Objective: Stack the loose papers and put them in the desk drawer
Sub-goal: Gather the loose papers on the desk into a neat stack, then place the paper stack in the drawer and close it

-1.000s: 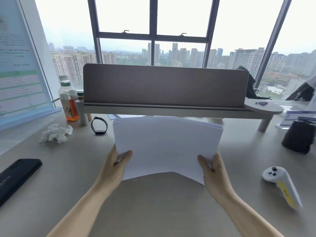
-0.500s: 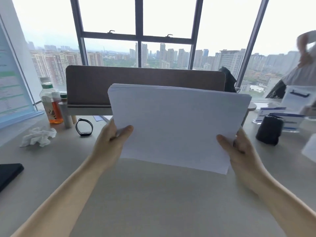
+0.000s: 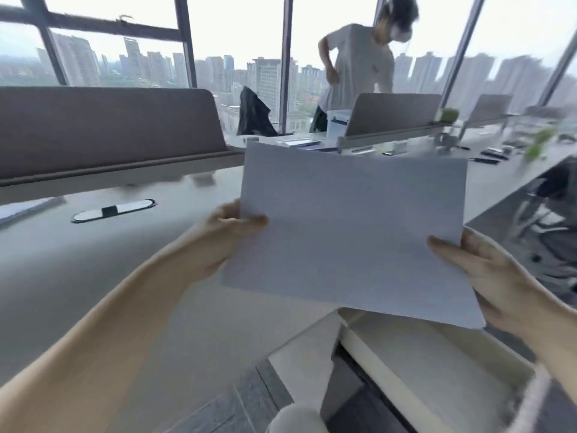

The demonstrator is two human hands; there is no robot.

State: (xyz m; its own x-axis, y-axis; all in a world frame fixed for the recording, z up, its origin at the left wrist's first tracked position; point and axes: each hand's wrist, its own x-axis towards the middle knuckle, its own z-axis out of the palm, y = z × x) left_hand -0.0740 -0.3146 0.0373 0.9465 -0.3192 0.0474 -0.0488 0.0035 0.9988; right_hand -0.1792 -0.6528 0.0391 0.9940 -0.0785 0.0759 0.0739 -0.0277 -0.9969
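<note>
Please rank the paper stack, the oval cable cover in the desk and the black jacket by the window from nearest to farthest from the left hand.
From the left hand:
1. Paper stack, held in its grip, immediately right.
2. Oval cable cover, set in the desk, to the left.
3. Black jacket, far back by the window.

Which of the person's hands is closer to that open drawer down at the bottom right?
The right hand. It grips the paper stack's right edge almost directly above the open drawer. The left hand grips the opposite edge, over the desktop, farther from it.
</note>
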